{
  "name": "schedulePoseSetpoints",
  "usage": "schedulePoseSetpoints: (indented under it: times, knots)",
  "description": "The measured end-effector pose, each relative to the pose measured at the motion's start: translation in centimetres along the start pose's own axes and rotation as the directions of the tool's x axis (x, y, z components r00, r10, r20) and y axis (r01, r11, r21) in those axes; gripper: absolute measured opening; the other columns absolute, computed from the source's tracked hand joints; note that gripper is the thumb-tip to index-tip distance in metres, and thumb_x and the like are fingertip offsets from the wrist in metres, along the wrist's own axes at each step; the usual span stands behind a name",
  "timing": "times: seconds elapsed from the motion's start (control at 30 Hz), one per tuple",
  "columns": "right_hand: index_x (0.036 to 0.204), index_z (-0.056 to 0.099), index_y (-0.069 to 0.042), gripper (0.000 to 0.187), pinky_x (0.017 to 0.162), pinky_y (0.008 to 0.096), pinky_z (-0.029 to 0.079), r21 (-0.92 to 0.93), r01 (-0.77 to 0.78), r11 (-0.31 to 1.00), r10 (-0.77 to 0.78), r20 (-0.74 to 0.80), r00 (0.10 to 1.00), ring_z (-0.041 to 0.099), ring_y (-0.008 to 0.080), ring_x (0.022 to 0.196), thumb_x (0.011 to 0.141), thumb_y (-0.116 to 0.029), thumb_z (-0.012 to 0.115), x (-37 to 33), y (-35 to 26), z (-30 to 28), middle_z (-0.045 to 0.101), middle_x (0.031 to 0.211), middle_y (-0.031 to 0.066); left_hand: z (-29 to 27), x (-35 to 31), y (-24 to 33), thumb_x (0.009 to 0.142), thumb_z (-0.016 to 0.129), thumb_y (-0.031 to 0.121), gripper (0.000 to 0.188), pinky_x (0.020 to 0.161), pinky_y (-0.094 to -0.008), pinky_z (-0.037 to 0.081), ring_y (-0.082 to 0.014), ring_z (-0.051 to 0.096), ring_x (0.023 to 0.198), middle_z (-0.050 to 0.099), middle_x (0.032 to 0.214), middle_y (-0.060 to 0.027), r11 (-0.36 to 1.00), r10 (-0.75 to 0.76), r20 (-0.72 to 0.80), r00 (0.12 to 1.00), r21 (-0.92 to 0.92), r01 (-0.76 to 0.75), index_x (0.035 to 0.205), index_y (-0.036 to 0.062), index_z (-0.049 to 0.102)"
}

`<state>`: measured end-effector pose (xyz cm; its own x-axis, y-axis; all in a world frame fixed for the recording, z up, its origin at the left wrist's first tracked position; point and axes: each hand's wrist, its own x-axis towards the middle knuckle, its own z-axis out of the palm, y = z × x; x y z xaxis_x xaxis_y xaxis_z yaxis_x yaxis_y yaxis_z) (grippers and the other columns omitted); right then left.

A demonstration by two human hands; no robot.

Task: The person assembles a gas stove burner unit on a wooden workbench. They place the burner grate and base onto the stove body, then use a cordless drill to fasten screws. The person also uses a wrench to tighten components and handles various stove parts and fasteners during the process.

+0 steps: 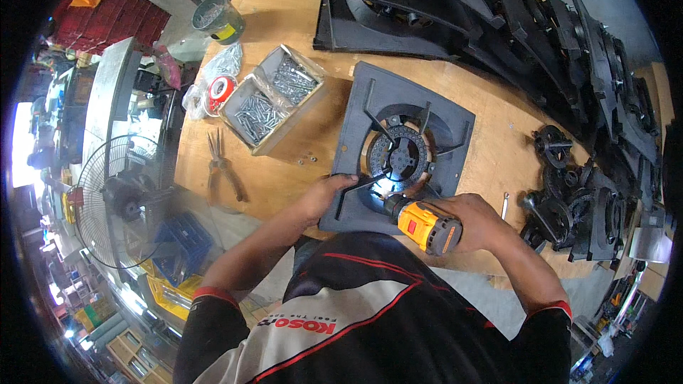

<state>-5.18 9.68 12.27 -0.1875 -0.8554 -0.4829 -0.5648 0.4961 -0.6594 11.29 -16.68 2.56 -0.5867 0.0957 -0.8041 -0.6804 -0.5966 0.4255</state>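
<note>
Over there my right hand (473,222) grips a yellow cordless drill (421,227), pointed at the black gas stove (402,153) on the table (284,181); my left hand (321,199) rests its thumb on the stove's edge, but I can't tell if its hidden fingers grip

The stove panel (400,157) lies on the table (284,178), right of the screw box (292,120).
</note>
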Motion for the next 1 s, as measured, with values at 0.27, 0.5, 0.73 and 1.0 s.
schedulePoseSetpoints:
  times: [0.27,0.5,0.73,1.0]
  knots:
    - [0.129,0.061,-0.016,0.068,0.083,0.0446,0.054,-0.076,0.025,0.997,-0.021,0.056,0.998,0.067,0.0358,0.099,0.065,-0.027,0.079,0.6,-0.4,-0.9,0.07,0.109,0.0133,-0.4,0.3,-0.2,0.096,0.058,0.043,0.048,0.081,-0.0382,0.058,-0.0251,0.072,0.087,0.072,0.104,-0.0121,0.996,0.081,-0.023,0.996,-0.035,-0.082,0.12,0.0015,0.065]
    - [0.127,0.063,-0.015,0.069,0.083,0.0406,0.054,-0.192,0.117,0.974,-0.106,0.064,0.992,0.068,0.0341,0.099,0.064,-0.034,0.081,-1.1,-1.3,-2.9,0.071,0.111,0.0119,-7.0,2.5,1.6,0.095,0.061,0.042,0.045,0.085,-0.0402,0.055,-0.0308,0.07,0.097,0.071,0.112,-0.0152,0.545,0.656,-0.187,0.731,0.788,-0.287,0.118,0.0046,0.068]
    - [0.115,0.066,-0.001,0.054,0.084,0.0359,0.053,0.284,-0.05,0.958,0.14,-0.307,0.941,0.07,0.0261,0.09,0.066,-0.017,0.082,-1.2,0.7,-5.8,0.072,0.097,0.015,-9.5,3.1,0.9,0.084,0.065,0.023,0.02,0.073,-0.0447,0.056,-0.032,0.069,0.085,0.068,0.09,-0.0113,-0.251,0.743,0.223,0.63,0.967,-0.046,0.101,0.0147,0.073]
    - [0.124,0.062,-0.001,0.059,0.093,0.0342,0.053,0.544,-0.127,0.83,0.309,-0.258,0.915,0.066,0.0195,0.103,0.069,-0.009,0.078,2.6,4.9,-6.0,0.07,0.115,0.0103,-10.4,4.7,0.8,0.083,0.063,0.016,0.01,0.072,-0.0461,0.056,-0.0324,0.069,0.082,0.068,0.087,-0.0125,-0.311,0.718,0.229,0.658,0.95,0.009,0.085,0.0095,0.069]
